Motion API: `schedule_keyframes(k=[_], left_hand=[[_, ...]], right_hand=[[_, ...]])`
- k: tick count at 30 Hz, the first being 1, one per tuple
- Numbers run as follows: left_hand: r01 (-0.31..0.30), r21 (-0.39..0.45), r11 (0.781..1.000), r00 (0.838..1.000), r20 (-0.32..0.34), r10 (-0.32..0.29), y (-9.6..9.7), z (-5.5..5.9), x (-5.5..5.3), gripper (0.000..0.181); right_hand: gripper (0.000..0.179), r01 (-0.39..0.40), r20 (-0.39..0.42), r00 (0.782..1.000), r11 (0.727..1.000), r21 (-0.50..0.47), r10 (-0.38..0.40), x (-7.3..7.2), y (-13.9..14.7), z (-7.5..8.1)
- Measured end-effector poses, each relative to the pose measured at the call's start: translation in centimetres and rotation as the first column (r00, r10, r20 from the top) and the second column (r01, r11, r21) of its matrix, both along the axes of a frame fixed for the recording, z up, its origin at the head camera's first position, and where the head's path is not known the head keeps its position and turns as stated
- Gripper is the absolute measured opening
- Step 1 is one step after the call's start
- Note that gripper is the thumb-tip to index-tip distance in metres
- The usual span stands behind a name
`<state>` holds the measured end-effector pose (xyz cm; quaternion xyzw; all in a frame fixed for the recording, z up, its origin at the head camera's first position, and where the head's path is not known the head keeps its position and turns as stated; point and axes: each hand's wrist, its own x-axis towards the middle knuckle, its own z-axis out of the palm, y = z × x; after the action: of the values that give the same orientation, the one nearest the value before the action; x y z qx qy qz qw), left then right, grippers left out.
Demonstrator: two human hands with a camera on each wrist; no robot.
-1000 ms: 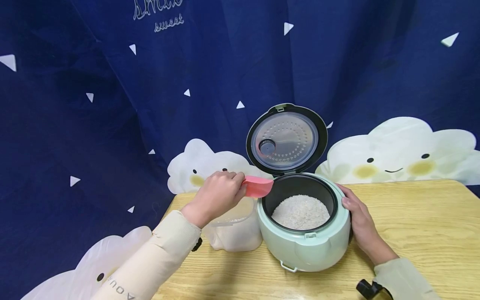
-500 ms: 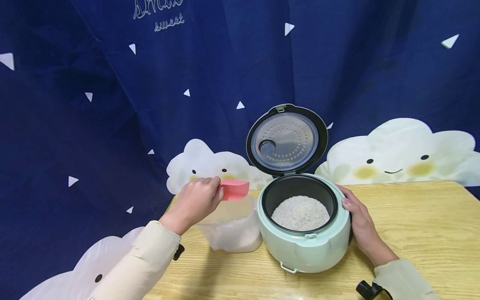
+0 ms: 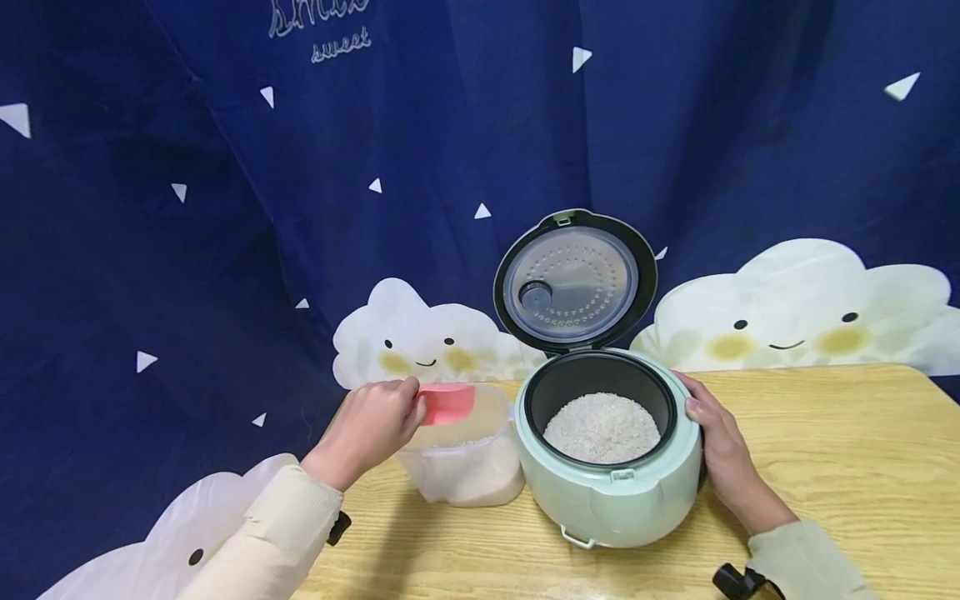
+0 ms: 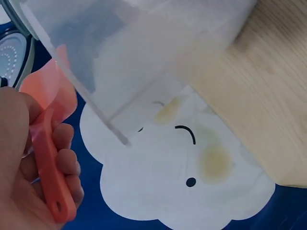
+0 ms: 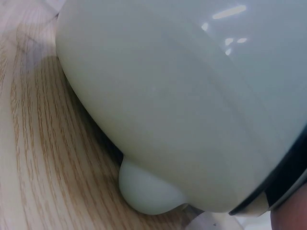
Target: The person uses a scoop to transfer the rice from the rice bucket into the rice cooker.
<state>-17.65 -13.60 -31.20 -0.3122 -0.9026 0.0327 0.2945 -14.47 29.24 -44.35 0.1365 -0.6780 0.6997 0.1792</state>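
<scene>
In the head view my left hand [image 3: 369, 429] grips a pink scoop [image 3: 448, 404] over the mouth of a translucent plastic container [image 3: 472, 471] with rice inside. The left wrist view shows the fingers curled round the handle of the scoop [image 4: 50, 167], its bowl beside the container's rim [image 4: 76, 84]. My right hand [image 3: 722, 442] rests on the right side of a mint-green rice cooker [image 3: 611, 504], thumb at its upper edge. White rice [image 3: 602, 427] lies heaped in the cooker's dark pot. In the right wrist view the cooker's side [image 5: 158, 96] fills most of the picture.
The cooker's lid [image 3: 573, 279] stands raised at the back. Container and cooker stand side by side on a wooden table [image 3: 840, 450]. A dark blue curtain [image 3: 420, 125] with white clouds and triangles hangs behind.
My left hand has moved left and down with the scoop, from beside the cooker's pot to above the container. The right hand stays on the cooker.
</scene>
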Motion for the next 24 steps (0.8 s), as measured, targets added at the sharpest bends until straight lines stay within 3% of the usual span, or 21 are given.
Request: schedule_keyframes(k=[6,14,24], left_hand=[[-0.024,-0.043,0.999,0.999,0.04,0.025,-0.53,-0.65,0.23,0.031],[-0.068,-0.085,0.994,0.985,0.155,0.08,-0.32,-0.96,0.34,0.031],[-0.083,-0.108,0.991,0.968,0.228,0.106,0.26,-0.69,0.36,0.03]], right_hand=[[0.05,-0.001,-0.001,1.0,1.0,0.005,0.001,0.02,0.02,-0.03],[0.05,0.0,0.004,1.0,1.0,0.004,0.0,0.11,-0.06,-0.03],[0.05,0.0,0.01,1.0,1.0,0.017,0.0,0.01,0.04,-0.08]])
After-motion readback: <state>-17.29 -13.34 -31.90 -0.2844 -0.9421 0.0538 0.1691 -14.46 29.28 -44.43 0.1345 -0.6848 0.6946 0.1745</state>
